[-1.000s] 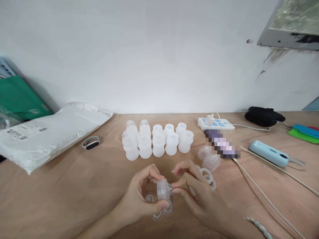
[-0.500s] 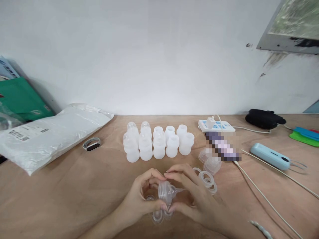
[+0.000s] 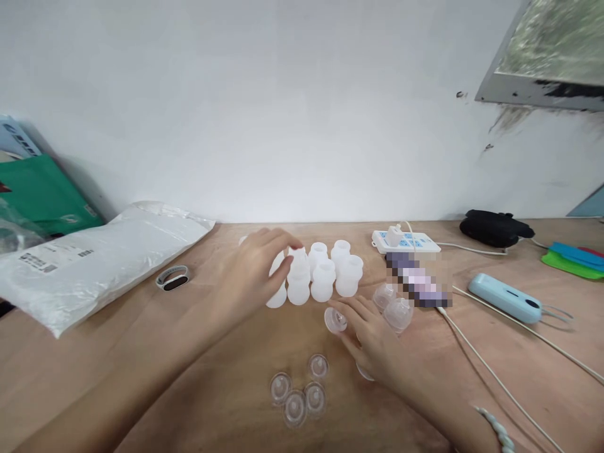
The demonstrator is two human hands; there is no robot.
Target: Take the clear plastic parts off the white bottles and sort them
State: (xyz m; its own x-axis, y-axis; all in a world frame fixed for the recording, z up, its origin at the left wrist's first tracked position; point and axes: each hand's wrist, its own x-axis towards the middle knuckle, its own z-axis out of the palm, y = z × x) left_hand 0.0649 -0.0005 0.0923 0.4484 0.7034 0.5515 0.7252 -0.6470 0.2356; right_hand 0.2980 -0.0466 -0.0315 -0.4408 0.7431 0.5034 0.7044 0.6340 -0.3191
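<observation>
My left hand reaches forward over the left side of the cluster of white translucent bottles. Its fingers curl around a bottle in the middle of the group. My right hand rests low on the wooden table, fingers holding a small clear nipple-and-ring piece just in front of the bottles. Several clear silicone nipples lie on the table close to me. Two clear dome caps sit right of my right hand.
A white plastic bag and a green packet lie at the left, with a wristband beside them. A power strip, a blurred phone, cables, a blue device and a black object occupy the right.
Both hands parted from the assembled piece held between them. My left hand moved forward to the bottles; my right hand carried the nipple piece forward and right.
</observation>
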